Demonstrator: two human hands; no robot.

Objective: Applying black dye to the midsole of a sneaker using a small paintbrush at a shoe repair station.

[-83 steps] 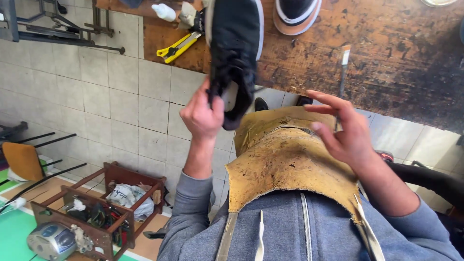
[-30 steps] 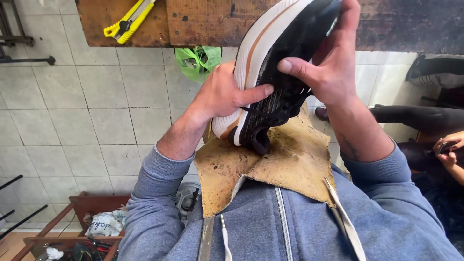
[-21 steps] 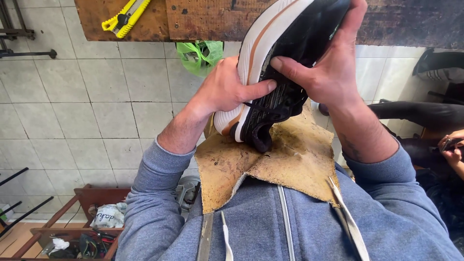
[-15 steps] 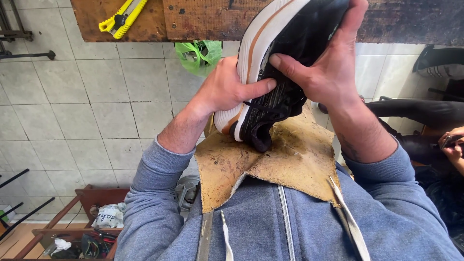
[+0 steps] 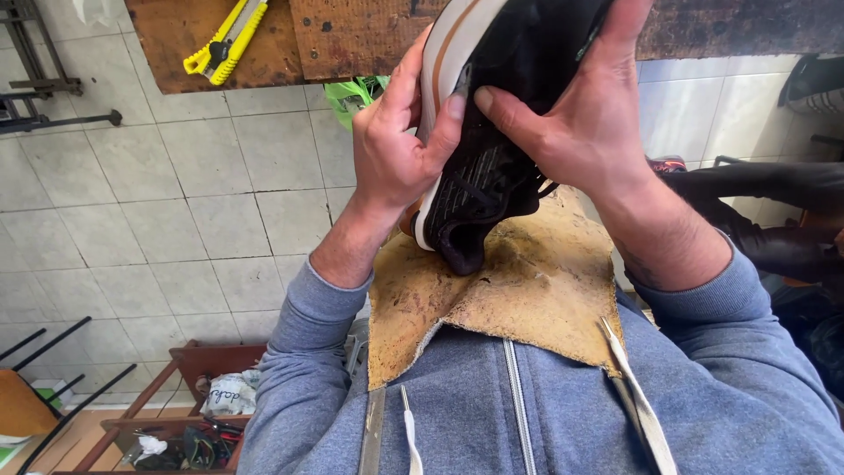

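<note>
Both hands grip a black sneaker [image 5: 492,176] with a white sole and an orange stripe, held upright over my lap with its toe end down. My left hand [image 5: 396,149] wraps the sole edge, thumb pressed on the black upper. My right hand [image 5: 580,114] clasps the upper from the other side, thumb tip meeting the left thumb. The shoe's lower end rests on a stained tan leather apron [image 5: 519,299] that lies over my grey zip hoodie [image 5: 492,413].
A worn wooden workbench [image 5: 352,35] runs along the top, with a yellow utility knife [image 5: 224,40] on it. A green object [image 5: 352,92] sits under its edge. A wooden crate [image 5: 185,413] with tools stands on the tiled floor at lower left. Another person's dark sleeve [image 5: 765,189] is at the right.
Earlier only my left hand held the shoe up by the bench. Now both hands grip it low over the apron, and in the last second the thumbs shifted slightly on the upper.
</note>
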